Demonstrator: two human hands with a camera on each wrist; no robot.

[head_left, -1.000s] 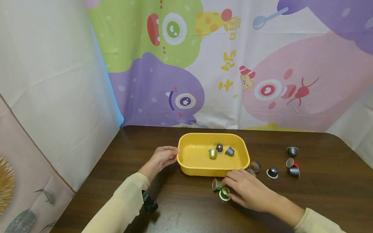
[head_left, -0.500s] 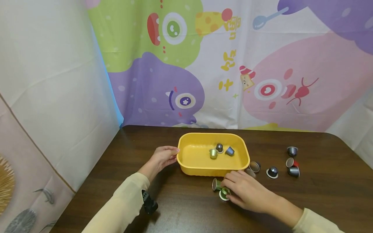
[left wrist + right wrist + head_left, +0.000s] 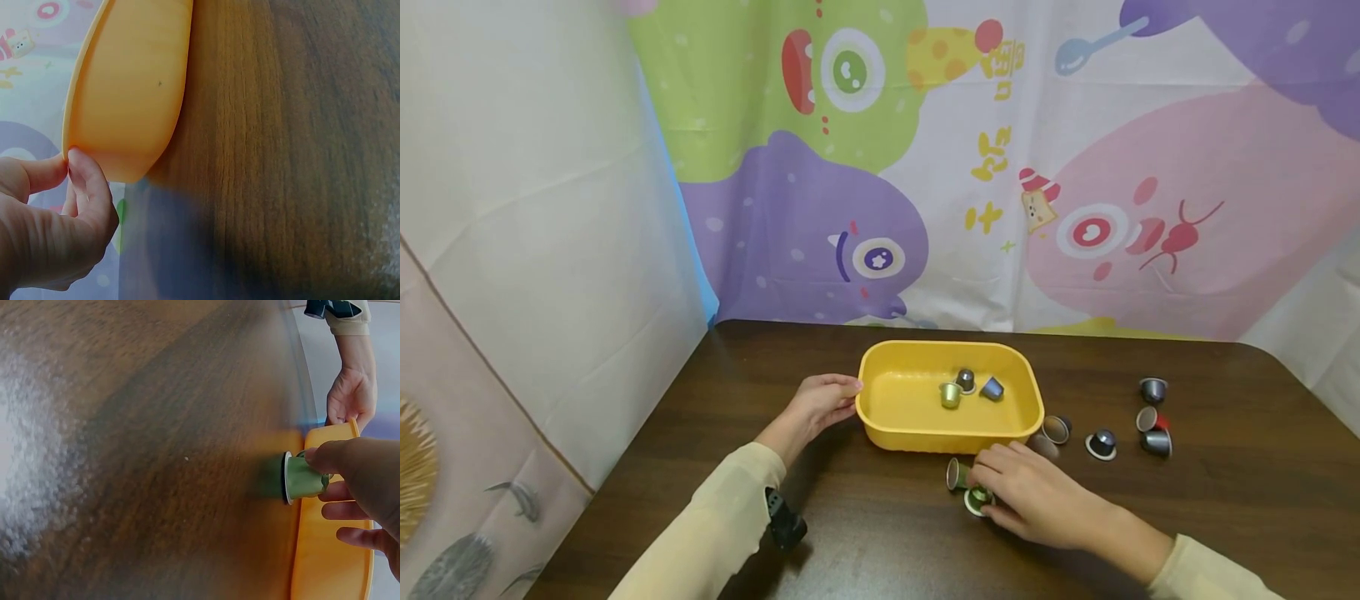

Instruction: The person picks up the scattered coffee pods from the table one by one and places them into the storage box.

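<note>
My left hand (image 3: 822, 405) pinches the left rim of a yellow plastic tub (image 3: 910, 440), thumb and fingertips meeting over the edge in the left wrist view. In front of the tub, my right hand (image 3: 1037, 496) has thumb and fingers around a green coffee capsule (image 3: 306, 478), which stands rim-down on the table. A second green capsule (image 3: 957, 474) lies on its side right beside it, its foil end facing left. Inside the tub are a light green capsule (image 3: 951, 396), a dark capsule (image 3: 966, 380) and a blue capsule (image 3: 992, 389).
Right of the tub lie a capsule (image 3: 1056, 429) near its corner and a dark capsule (image 3: 1102, 444) standing rim-down. Farther right are a grey capsule (image 3: 1153, 389), a red capsule (image 3: 1148, 419) and another grey one. A patterned curtain (image 3: 970, 167) hangs behind the dark wooden table (image 3: 865, 525).
The light green capsule in the tub has shifted very slightly right. My right hand has moved a touch left at the green capsule; my left hand keeps its place on the rim.
</note>
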